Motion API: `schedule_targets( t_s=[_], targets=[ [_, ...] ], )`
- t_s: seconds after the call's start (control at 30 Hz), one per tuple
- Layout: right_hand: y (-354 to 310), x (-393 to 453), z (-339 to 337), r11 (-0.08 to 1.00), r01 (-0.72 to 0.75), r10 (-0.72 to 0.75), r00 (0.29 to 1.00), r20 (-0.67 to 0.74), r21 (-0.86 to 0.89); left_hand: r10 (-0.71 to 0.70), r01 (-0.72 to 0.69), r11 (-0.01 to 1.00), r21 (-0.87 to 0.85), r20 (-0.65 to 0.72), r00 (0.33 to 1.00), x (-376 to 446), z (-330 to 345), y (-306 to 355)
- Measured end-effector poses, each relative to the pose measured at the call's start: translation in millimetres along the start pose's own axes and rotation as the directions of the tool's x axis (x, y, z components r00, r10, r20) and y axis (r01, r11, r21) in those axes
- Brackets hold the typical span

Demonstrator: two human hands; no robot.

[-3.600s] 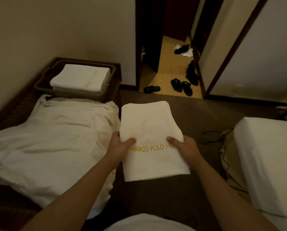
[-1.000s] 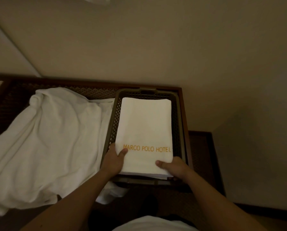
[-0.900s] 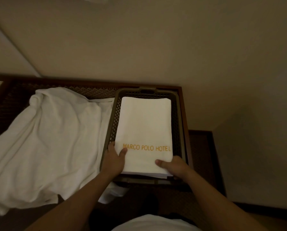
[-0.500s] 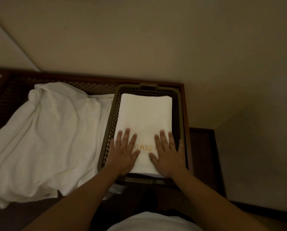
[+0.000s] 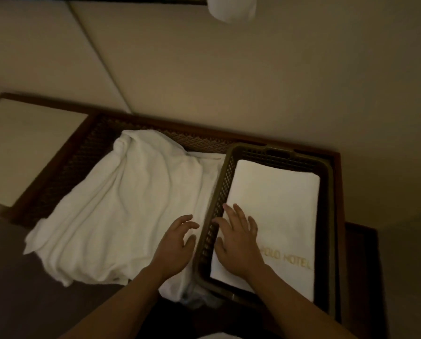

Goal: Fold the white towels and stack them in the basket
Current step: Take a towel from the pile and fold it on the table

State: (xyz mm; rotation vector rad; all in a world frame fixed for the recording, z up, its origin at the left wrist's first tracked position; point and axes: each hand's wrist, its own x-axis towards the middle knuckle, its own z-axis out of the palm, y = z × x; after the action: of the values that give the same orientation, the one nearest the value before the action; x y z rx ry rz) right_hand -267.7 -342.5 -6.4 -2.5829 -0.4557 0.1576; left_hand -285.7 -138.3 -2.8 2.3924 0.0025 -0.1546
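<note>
A folded white towel (image 5: 277, 209) with gold hotel lettering lies on top of the stack in the brown perforated basket (image 5: 325, 216). My right hand (image 5: 238, 243) rests flat on the towel's near left part, fingers straight. My left hand (image 5: 175, 243) hovers over or touches the loose unfolded white towel (image 5: 121, 206) just left of the basket, fingers relaxed and slightly spread, holding nothing.
Basket and loose towel sit on a dark wooden bench (image 5: 136, 128) with a lattice top, set against a beige wall (image 5: 229, 77). A pale panel (image 5: 26, 148) lies at the left. Dark carpet (image 5: 16, 289) runs along the near left.
My left hand has come off the folded towel and moved left over the loose towel. My right hand slid left on the folded towel. The view has shifted left.
</note>
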Motion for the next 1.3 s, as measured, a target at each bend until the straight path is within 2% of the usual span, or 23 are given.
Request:
schedule_targets(
  t_s=[0.1,0.2,0.33,0.4,0.5,0.6,0.67,0.77,0.8,0.9,1.0,1.03,1.1,1.17,1.2,1.3],
  targets=[
    [-24.3,39.2,17.5,0.993,0.012,-0.008,1.0,-0.029,0.116,-0.066,0.066,0.997,-0.031,-0.025,0.997,24.7,-25.5,-31.6],
    [-40.7,71.9,35.1,0.983,-0.019,0.03,0.998,-0.058,0.183,-0.073,0.073,0.995,-0.07,-0.001,0.997,65.3,-44.4,-55.3],
    [-62.6,116.5,56.7,0.947,-0.221,0.228,0.974,-0.004,0.232,-0.006,0.012,0.997,-0.076,0.082,0.997,141.4,-72.3,-89.4],
    [-72.7,135.0,62.8,0.913,-0.36,0.356,0.933,0.054,0.194,0.007,-0.001,0.999,-0.041,0.151,0.989,183.5,-82.4,-104.3],
    [-84.6,160.4,72.3,0.808,-0.581,0.57,0.812,0.122,0.094,0.06,-0.074,0.997,0.034,0.31,0.949,236.0,-81.2,-119.9],
    [-93.0,182.2,82.0,0.68,-0.704,0.69,0.709,0.146,0.205,0.087,-0.211,0.954,0.211,0.478,0.874,273.7,-61.0,-117.4],
    [-99.0,183.5,87.3,0.613,-0.746,0.737,0.659,0.15,0.262,0.062,-0.323,0.866,0.38,0.561,0.825,288.6,-44.4,-113.5],
    [-106.1,174.8,92.8,0.528,-0.805,0.804,0.576,0.148,0.27,0.102,-0.484,0.718,0.499,0.613,0.783,304.7,-24.9,-117.0],
    [-108.1,170.4,93.9,0.51,-0.813,0.813,0.562,0.15,0.28,0.123,-0.486,0.712,0.507,0.591,0.797,308.6,-22.7,-119.4],
    [-114.2,156.7,98.9,0.457,-0.825,0.84,0.524,0.144,0.333,0.27,-0.457,0.78,0.428,0.428,0.863,308.9,-28.7,-124.9],
    [-124.0,148.7,103.0,0.452,-0.821,0.854,0.511,0.096,0.348,0.413,-0.535,0.787,0.307,0.383,0.826,293.0,-41.7,-139.3],
    [-129.4,148.4,104.2,0.455,-0.82,0.858,0.508,0.075,0.347,0.436,-0.566,0.771,0.291,0.407,0.803,287.1,-49.0,-145.4],
    [-137.4,149.7,109.2,0.448,-0.823,0.864,0.499,0.066,0.35,0.367,-0.593,0.755,0.28,0.569,0.736,280.3,-55.4,-157.3],
    [-148.3,148.9,115.7,0.446,-0.821,0.863,0.5,0.073,0.356,0.237,-0.63,0.716,0.3,0.745,0.624,282.0,-58.9,-158.1],
    [-151.6,148.5,118.4,0.438,-0.823,0.863,0.498,0.09,0.361,0.194,-0.636,0.698,0.331,0.767,0.612,285.9,-57.0,-155.2],
    [-158.9,136.3,136.4,0.427,-0.843,0.865,0.486,0.122,0.328,0.231,-0.675,0.607,0.421,0.719,0.656,292.2,-42.7,-149.7]
  ],
)
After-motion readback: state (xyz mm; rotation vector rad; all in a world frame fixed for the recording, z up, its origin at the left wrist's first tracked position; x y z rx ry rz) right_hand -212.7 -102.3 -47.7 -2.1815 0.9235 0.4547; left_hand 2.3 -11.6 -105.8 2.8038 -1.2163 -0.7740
